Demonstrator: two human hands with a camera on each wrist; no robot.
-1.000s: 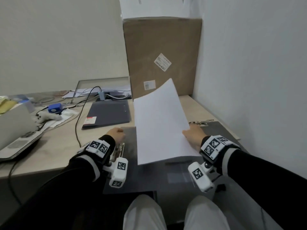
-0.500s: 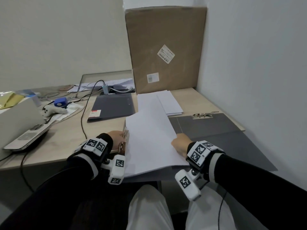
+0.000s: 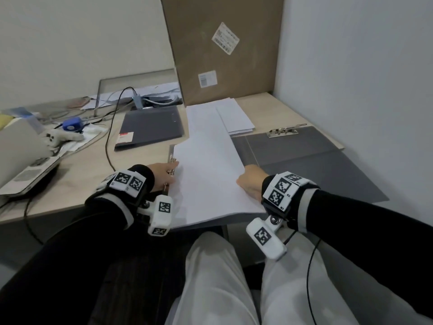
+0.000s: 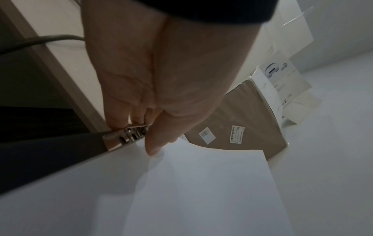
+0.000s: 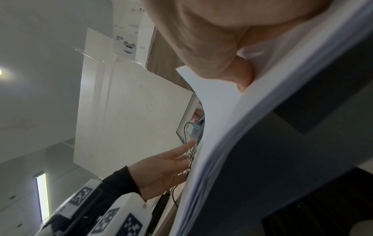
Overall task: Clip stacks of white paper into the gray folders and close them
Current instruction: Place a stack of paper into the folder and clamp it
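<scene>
The desk (image 3: 77,184) carries everything: a big cardboard box (image 3: 225,48) against the back wall, a closed folder (image 3: 150,127) to the left, an open folder (image 3: 311,158) spread to the right with its own clip (image 3: 284,132) bare, and a spare paper pile (image 3: 225,116) in front of the box.

A second ago I was holding the stack (image 3: 210,179) up on edge in front of me. Now it has come down nearly flat on the near folder's left leaf, its left edge against that folder's clip (image 4: 127,135). Its right side is not quite down yet, since my right hand (image 3: 250,184) is under that edge, thumb on top and fingers beneath, pinching the sheets.

My left hand (image 3: 161,174) is at the clip. The wrist view shows my fingers (image 4: 121,118) curled onto the metal lever and my thumb (image 4: 155,143) pressing on the corner of the stack, so that hand is clamped on the clip. I cannot tell whether the clip's jaw is lifted or already down on the paper.

I judge the stack is in position but not yet clamped. Next I should square the left edge under the clip, let the lever bite, slide my right hand out and fold the cover over. The second folder has no paper in it yet.
</scene>
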